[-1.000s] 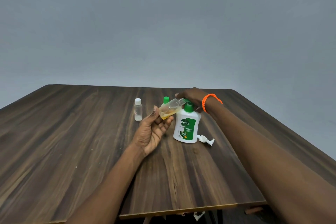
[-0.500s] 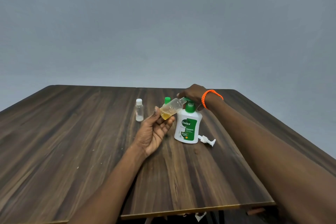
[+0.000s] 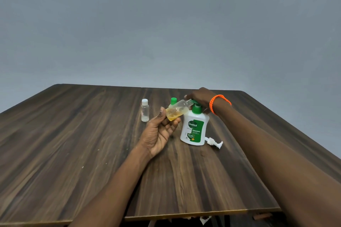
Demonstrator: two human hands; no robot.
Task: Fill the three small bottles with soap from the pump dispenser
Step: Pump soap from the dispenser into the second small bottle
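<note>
A white and green Dettol pump dispenser (image 3: 194,129) stands upright near the table's middle. My right hand (image 3: 200,96), with an orange bracelet at the wrist, rests on top of its green pump head. My left hand (image 3: 159,131) holds a small clear bottle (image 3: 178,109) tilted, its open mouth at the pump's spout; amber soap sits in its lower end. A second small bottle with a green cap (image 3: 173,100) stands behind, mostly hidden. A third small clear bottle with a white cap (image 3: 144,110) stands upright to the left.
A small white pump top (image 3: 214,142) lies on the dark wooden table (image 3: 73,143) just right of the dispenser's base. A plain grey wall rises beyond the table's far edge.
My right hand has shifted slightly on the pump head. The tilted bottle stays at the spout in my left hand.
</note>
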